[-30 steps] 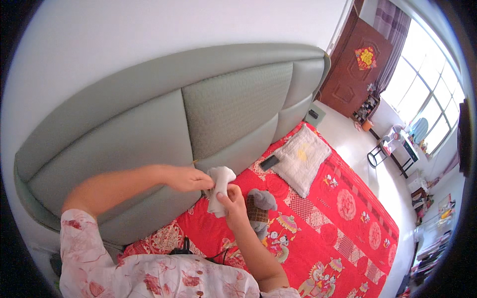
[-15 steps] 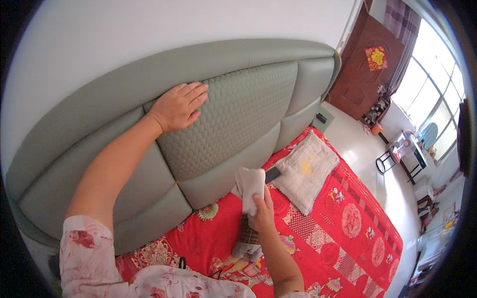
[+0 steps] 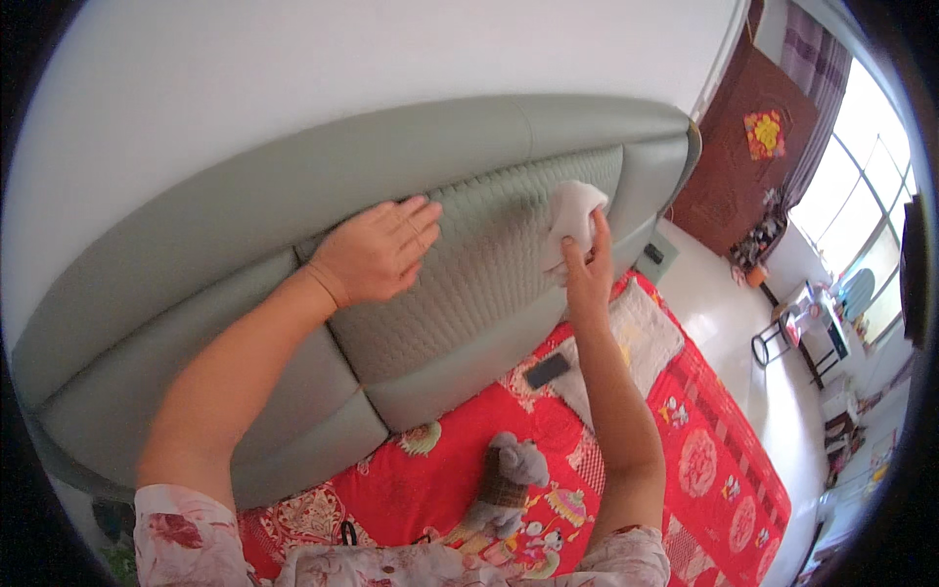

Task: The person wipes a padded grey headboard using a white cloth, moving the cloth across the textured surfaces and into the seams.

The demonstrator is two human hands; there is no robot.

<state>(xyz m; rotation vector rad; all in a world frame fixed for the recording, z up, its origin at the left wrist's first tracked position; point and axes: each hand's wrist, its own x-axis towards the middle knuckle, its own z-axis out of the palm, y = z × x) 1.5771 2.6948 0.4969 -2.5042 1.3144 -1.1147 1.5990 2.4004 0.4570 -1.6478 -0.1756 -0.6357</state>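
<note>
My left hand lies flat with its fingers stretched, against the upper left part of the textured middle panel of a grey-green padded headboard. A folded white cloth is gripped in my right hand, thumb on the near side. I hold it up in front of the right part of the same panel; whether the cloth touches the panel I cannot tell. Below my hands, a red patterned bedspread covers the bed.
A grey plush toy with a brown checked middle lies on the bed. Near the headboard, a dark phone-like slab rests beside a pale pillow cover. To the right are a brown door, a window and a small table with a stool.
My right hand has lifted the white cloth from above the bed up and right to the headboard panel. The left hand stays by the panel's upper left.
</note>
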